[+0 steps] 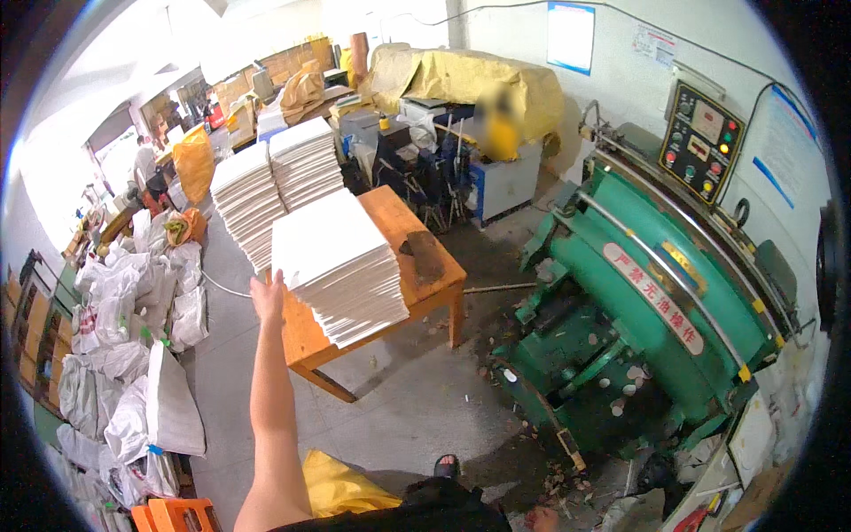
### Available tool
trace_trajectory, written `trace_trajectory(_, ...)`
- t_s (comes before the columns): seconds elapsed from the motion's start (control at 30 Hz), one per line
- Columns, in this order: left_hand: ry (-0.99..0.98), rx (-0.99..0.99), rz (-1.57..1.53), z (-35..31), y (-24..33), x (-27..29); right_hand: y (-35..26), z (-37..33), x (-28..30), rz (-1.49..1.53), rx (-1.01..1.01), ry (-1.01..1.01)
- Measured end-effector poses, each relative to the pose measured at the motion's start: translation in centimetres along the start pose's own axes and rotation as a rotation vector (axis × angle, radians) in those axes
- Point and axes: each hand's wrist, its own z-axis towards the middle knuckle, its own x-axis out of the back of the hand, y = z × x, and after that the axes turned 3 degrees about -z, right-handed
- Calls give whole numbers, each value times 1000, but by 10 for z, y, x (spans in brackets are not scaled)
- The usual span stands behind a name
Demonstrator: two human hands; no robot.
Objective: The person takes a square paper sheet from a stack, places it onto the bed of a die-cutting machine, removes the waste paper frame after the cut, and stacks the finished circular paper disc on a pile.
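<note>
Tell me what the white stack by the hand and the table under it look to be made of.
White stack: likely paper or thin card, matte, with many fine sheet edges showing down its side. Table: seemingly wood, orange-brown, with square legs. The left hand touches the stack's corner.

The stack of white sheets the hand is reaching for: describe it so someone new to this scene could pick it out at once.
Start at the orange wooden table left of the big green machine. Three stacks of white sheets run along it; take the nearest stack of white sheets, whose near left edge the left hand touches. Unlike the two farther stacks, it is fanned and leaning, and overhangs the table's front.
</note>
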Motion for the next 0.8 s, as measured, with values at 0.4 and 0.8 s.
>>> trace_trajectory(0.4,-671,678,-1120,-91,11,89,-8,-20,-22,-63,-88,51)
trace_trajectory(0.8,-700,387,-1082,-181,183,-11,-50,8,-22,-412,65,117)
